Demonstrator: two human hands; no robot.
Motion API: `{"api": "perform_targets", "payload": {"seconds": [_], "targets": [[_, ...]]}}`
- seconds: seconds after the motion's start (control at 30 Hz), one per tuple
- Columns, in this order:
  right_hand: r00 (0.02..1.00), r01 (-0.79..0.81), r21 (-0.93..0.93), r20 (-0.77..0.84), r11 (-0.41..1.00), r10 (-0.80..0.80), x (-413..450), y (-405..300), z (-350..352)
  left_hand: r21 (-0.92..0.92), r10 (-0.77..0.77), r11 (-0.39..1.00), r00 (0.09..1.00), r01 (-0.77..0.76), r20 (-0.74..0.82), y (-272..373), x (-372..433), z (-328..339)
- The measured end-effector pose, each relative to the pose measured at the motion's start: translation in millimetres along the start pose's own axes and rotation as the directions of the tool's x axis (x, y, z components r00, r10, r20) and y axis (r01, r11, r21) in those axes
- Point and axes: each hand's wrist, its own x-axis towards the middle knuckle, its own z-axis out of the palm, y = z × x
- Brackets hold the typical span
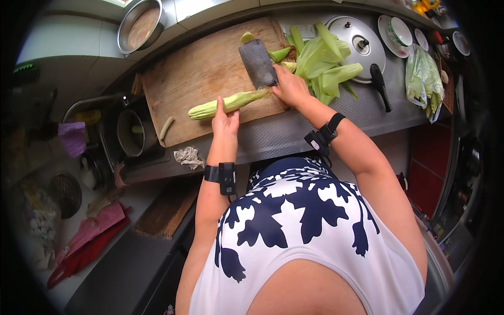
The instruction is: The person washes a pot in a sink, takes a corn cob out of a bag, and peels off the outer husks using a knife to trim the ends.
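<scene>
My left hand (226, 123) holds an ear of corn (222, 105) in its pale green husk from below, thumb along its side. The ear lies slantwise over the near part of a wooden cutting board (197, 75), with its brown silk end towards the right. Beside that silk end is my right hand (290, 87), its fingers bent at the near right corner of a dark cleaver blade (258, 63). The cleaver's handle is not visible, and I cannot tell what the right fingers grip. A cut green corn end (247, 37) sits at the blade's far edge.
Loose husks (321, 63) heap over the board's right side, next to a pressure-cooker lid (356, 47). A plastic bag of green produce (424, 80) lies farther right. The sink at left holds a pot (131, 133). A crumpled cloth (189, 157) rests by the counter edge.
</scene>
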Motion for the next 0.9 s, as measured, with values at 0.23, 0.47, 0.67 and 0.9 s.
{"api": "perform_targets", "payload": {"seconds": [0.23,0.47,0.67,0.9], "targets": [[0.919,-0.394,0.686,0.297,0.612,0.258,21.5,36.7,-15.5,0.232,-0.046,0.972,0.999,0.042,0.013,-14.7,2.5,-3.3],[0.970,-0.158,0.225,-0.147,0.961,0.194,-19.3,15.3,-68.7,0.366,0.266,-0.651,0.252,-0.665,0.930,9.6,-27.7,30.5],[0.994,-0.018,0.087,-0.105,0.996,0.027,-42.2,-23.6,-56.4,0.017,-0.113,-0.908,0.284,-0.419,0.952,33.2,19.4,36.9],[0.995,0.047,-0.015,-0.092,0.999,-0.048,-45.9,-24.1,-47.2,0.110,-0.103,-0.882,0.413,-0.459,0.905,-0.9,-7.2,17.6]]}}
